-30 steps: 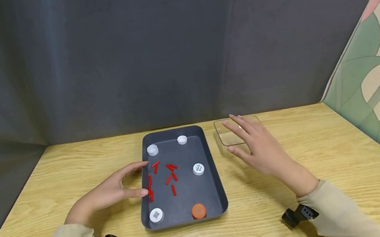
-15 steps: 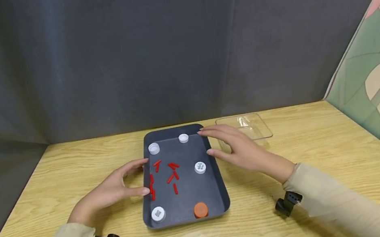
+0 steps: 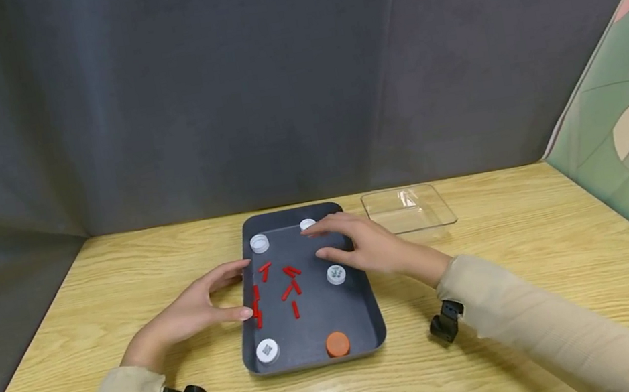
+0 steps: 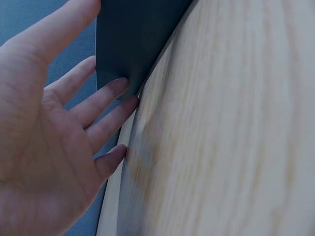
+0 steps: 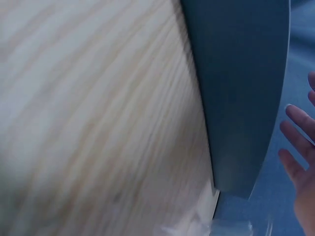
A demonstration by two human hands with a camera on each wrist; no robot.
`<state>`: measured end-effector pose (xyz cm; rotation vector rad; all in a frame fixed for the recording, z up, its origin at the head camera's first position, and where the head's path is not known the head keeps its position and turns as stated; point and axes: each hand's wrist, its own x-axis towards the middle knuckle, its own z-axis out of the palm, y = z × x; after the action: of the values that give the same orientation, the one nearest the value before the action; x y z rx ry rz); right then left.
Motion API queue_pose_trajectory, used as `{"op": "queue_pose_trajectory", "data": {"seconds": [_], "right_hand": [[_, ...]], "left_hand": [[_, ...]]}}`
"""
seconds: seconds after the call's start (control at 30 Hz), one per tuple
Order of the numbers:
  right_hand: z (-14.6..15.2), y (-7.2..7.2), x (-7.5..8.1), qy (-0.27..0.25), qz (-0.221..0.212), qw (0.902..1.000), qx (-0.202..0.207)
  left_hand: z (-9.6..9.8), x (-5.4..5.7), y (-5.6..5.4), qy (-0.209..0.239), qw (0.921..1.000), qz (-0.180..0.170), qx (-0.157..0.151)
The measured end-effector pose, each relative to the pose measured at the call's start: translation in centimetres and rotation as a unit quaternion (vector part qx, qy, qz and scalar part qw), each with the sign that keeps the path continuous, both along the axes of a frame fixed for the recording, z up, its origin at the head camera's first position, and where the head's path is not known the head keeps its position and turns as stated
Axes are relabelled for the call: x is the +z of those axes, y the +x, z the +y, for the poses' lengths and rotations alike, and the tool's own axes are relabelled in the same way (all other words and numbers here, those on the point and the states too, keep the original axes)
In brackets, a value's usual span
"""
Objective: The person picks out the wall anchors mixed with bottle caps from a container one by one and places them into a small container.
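"Right hand [image 3: 367,243] has crossed from the clear box [image 3: 409,219], far right, to over the tray [image 3: 313,331], towards its right side."
"Gripping?"
"Nothing; thumb and fingers stand well apart, near the far-right white cap [image 3: 307,225]."
"Left hand [image 3: 194,310]?"
"At the tray's left wall, thumb and fingers spread, likewise holding nothing."
"And inside the tray?"
"3 other white caps [image 3: 336,275], 1 orange cap [image 3: 337,344] at near right, and red sticks [image 3: 295,310], left of the middle."
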<state>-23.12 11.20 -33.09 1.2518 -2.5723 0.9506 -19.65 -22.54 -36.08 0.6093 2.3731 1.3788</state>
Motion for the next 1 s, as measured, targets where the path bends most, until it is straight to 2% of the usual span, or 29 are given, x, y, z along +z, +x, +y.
{"op": "queue_pose_trajectory", "data": {"seconds": [0.27, 0.57, 0.77, 1.0], "right_hand": [[-1.9, -1.1, -0.2, 0.038, -0.06, 0.9972, 0.023], [-3.2, -3.1, -0.6, 0.078, -0.099, 0.9897, 0.068], [-3.8, -3.9, -1.2, 0.1, -0.108, 0.9873, 0.061], [-4.2, -4.0, -1.4, 0.136, -0.103, 0.9841, 0.048]], "left_hand": [[0.0, 0.1, -0.1, -0.003, 1.0, -0.003, -0.007], [0.0, 0.1, -0.2, -0.001, 0.9999, -0.013, -0.003], [0.0, 0.2, -0.2, -0.004, 0.9999, -0.016, 0.0], [0.1, 0.2, -0.1, -0.001, 0.9998, -0.019, 0.0]]}}
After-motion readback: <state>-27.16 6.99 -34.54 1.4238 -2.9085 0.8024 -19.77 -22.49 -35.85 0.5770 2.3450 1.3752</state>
